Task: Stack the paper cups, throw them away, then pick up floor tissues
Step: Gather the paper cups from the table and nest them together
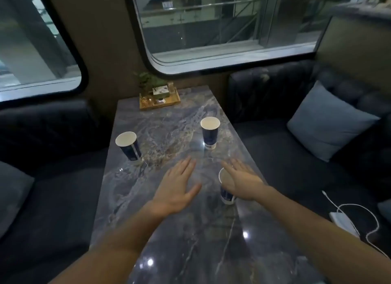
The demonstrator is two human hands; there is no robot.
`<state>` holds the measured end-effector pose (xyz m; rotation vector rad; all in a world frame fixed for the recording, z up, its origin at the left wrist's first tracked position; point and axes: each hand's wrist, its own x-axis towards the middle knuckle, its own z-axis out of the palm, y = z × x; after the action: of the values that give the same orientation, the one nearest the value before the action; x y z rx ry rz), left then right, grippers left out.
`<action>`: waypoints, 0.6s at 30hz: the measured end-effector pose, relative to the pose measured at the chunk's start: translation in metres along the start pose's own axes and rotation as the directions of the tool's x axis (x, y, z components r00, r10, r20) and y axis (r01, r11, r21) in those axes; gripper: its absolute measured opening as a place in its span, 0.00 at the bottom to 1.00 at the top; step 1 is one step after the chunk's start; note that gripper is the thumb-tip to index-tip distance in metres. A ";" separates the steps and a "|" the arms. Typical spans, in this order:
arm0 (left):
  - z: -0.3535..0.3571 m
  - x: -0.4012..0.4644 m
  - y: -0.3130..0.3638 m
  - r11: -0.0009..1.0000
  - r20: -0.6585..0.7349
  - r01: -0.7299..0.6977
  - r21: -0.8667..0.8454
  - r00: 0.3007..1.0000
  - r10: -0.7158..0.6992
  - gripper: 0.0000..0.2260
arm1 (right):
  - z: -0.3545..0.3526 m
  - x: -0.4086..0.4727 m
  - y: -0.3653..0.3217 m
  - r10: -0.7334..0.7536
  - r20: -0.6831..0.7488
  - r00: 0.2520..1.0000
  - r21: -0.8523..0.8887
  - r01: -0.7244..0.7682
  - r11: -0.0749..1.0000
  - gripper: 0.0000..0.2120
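No lettering can be read anywhere. The dark blue paper cups (209, 133) carry pale markings near their bases, too blurred to make out. The small box (160, 92) on the wooden tray (159, 105) shows a printed pattern, likewise illegible.

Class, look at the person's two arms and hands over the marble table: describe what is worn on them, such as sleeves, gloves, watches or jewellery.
Both forearms are bare as far as the picture shows: no sleeves or cuffs in view. The left hand and right hand wear no gloves, and neither wrist carries a watch or bracelet. A faint glint on a right finger might be a ring, but it is too small to tell.
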<state>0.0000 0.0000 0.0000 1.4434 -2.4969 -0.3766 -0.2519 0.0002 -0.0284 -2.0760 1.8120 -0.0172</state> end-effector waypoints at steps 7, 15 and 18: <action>0.035 0.007 0.004 0.999 0.075 0.034 -0.023 0.997 -0.032 0.33 | 0.033 0.016 0.002 -0.008 -0.086 0.996 -0.067 0.002 0.998 0.30; 0.058 -0.001 0.010 0.988 0.126 0.044 -0.148 0.992 -0.025 0.35 | 0.053 0.009 -0.021 0.128 -0.362 0.923 0.333 0.000 0.943 0.24; 0.056 -0.002 0.010 0.978 0.125 0.051 -0.202 0.992 -0.026 0.37 | 0.060 0.004 -0.042 0.209 -0.340 0.917 0.577 0.028 0.816 0.20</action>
<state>-0.0257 0.0129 -0.0498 1.4271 -2.4385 -0.7274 -0.1964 0.0167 -0.0728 -1.6129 1.8133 -0.9043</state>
